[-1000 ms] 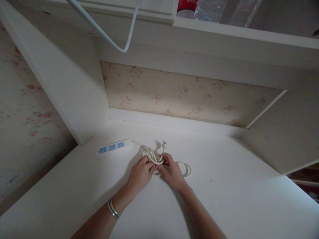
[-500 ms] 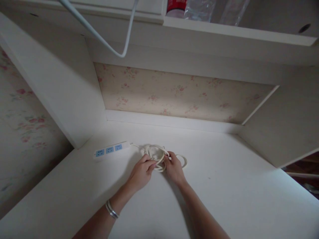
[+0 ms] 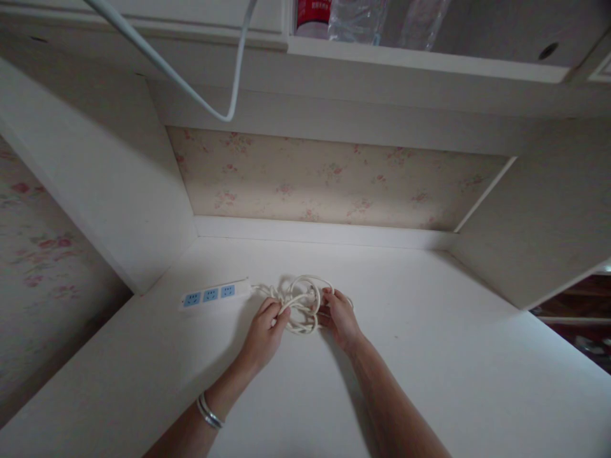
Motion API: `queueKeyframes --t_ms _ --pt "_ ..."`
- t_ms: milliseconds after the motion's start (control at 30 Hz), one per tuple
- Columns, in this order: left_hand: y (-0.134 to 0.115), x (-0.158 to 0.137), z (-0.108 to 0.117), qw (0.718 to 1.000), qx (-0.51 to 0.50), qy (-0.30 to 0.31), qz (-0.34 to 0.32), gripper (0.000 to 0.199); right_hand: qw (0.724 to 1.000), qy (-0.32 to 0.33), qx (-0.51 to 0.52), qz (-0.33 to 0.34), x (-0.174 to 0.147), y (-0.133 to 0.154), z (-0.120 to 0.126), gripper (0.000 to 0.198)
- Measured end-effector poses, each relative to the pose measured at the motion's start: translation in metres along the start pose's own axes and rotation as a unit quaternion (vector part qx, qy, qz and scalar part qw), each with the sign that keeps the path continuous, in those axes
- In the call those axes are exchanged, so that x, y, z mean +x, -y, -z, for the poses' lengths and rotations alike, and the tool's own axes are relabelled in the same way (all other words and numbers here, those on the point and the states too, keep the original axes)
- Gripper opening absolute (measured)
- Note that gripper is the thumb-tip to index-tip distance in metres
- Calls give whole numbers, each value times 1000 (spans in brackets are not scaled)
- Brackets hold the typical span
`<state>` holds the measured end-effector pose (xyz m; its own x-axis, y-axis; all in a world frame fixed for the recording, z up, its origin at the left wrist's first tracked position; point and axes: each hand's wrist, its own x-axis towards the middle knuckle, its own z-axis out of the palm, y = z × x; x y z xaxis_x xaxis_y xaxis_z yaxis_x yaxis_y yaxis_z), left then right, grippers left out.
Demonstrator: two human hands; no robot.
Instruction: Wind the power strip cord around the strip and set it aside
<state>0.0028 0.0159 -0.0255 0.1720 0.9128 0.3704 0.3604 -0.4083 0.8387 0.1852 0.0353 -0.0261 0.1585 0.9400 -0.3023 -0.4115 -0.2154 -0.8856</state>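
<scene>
A white power strip [image 3: 210, 296] with three blue sockets lies on the white desktop, left of my hands. From its right end runs a cream power cord [image 3: 301, 327], looped and tangled in several coils. My left hand [image 3: 265, 331] pinches strands at the left side of the tangle. On the other side, my right hand [image 3: 340, 316] grips a loop between thumb and fingers. What looks like the cord's plug [image 3: 311, 292] shows among the coils near my right fingers, though it is small and partly covered.
Overhead, a white cable [image 3: 200, 95] hangs in a bend in front of the shelf [image 3: 429, 65]. A bottle with a red label [image 3: 312, 18] and clear plastic packaging [image 3: 358, 22] stand on that shelf. Side panels [image 3: 95, 159] and floral wallpaper [image 3: 324, 181] enclose the desk.
My hands have moved slightly apart, opening the cord's loops wider between them. The view has shifted a little; the power strip stays in place on the desk.
</scene>
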Motion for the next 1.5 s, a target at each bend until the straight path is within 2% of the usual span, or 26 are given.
queueKeyframes --t_ms 200,400,500,567,667,733,800,867,967,1133,1300,1400,1500 --pt "-1 0 0 998 -50 -20 29 26 998 -1 52 -30 2 5 7 18" --pt "2 -1 -1 998 -50 -13 44 26 995 31 -36 83 -6 -2 -3 44" --pt "4 0 -1 997 -63 -22 49 29 984 2 -90 154 -4 -7 -3 56" --pt "5 3 1 997 -56 -25 42 31 958 -30 -175 224 -1 -10 0 60" --pt "5 6 4 999 -46 -18 22 31 878 -58 -345 326 1 -13 5 52" --pt "4 7 7 998 -59 -14 14 31 832 -65 -427 349 1 -14 7 48" --pt "2 7 10 996 -90 -13 17 30 809 -73 -473 340 1 -13 8 52" --pt "1 6 11 991 -129 -10 30 30 809 -79 -492 312 1 -12 10 57" --pt "2 4 11 982 -180 -19 49 31 827 -79 -485 272 3 -9 11 56" --pt "8 4 9 969 -239 -29 51 28 856 -71 -442 257 0 -6 9 54" --pt "8 3 10 974 -225 -15 37 24 854 -72 -453 245 -4 -8 6 72" --pt "3 1 11 972 -233 17 27 23 854 -69 -460 232 -3 -9 6 60" --pt "-5 0 13 972 -223 79 10 25 862 -78 -452 215 -1 -8 8 47"
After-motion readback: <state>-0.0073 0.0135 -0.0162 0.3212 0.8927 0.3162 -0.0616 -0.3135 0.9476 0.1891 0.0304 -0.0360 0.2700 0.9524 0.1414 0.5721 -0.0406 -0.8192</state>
